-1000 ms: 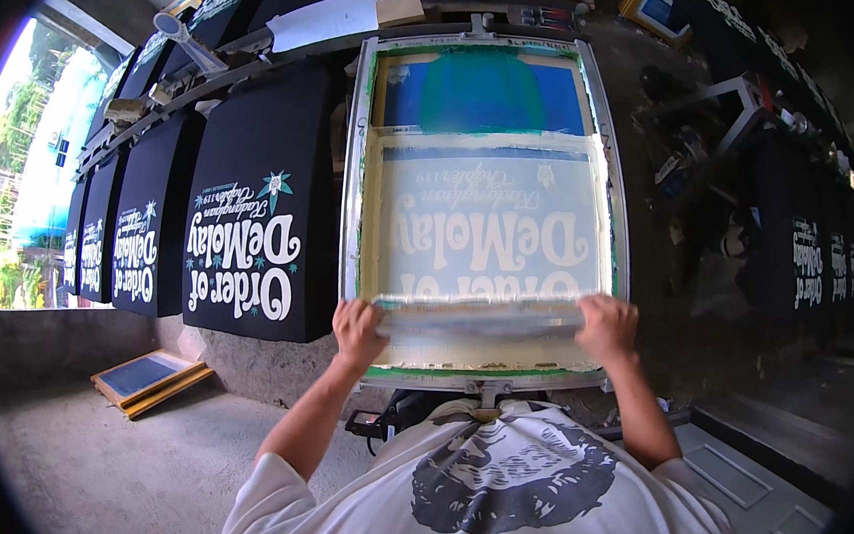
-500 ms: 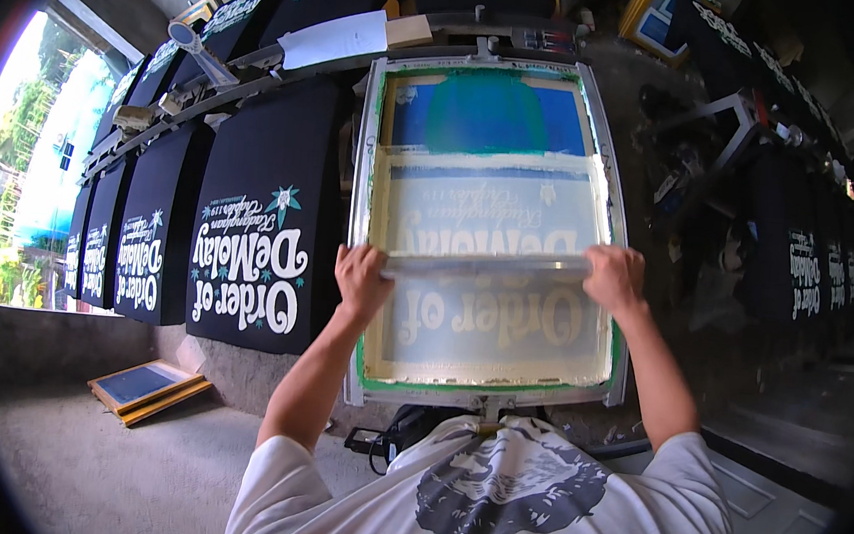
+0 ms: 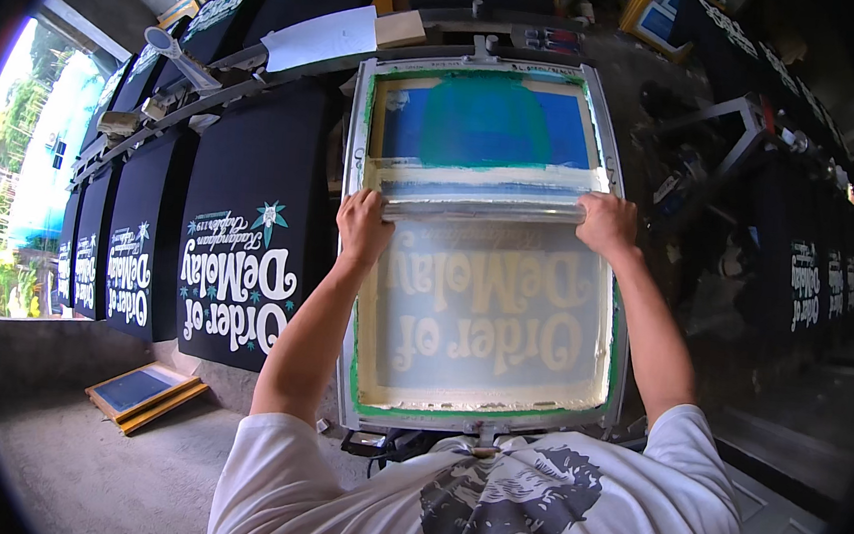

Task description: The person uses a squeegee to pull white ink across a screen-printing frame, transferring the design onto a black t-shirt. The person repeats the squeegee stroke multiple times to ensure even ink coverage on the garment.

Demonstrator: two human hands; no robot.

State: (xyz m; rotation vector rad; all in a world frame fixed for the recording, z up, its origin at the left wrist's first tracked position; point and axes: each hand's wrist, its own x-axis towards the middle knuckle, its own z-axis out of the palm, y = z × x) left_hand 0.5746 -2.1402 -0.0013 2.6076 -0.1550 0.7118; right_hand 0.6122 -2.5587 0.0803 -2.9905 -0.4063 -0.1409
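Observation:
My left hand and my right hand grip opposite ends of a long, pale squeegee, lying across the upper part of the pale mesh area. The mesh shows faint reversed lettering and a layer of cream ink along its edges. It sits in a metal-edged screen frame with green-coated borders and a blue band at the far end. Both sets of fingers are wrapped round the squeegee.
Black printed T-shirts on platens stand along the left and at far right. A metal rail holds white paper behind the screen. Wooden-framed screens lie on the concrete floor at lower left, below a bright window.
Both hands and the squeegee have moved from the near end of the mesh toward its far end, uncovering the faint lettering behind them. The view has shifted slightly.

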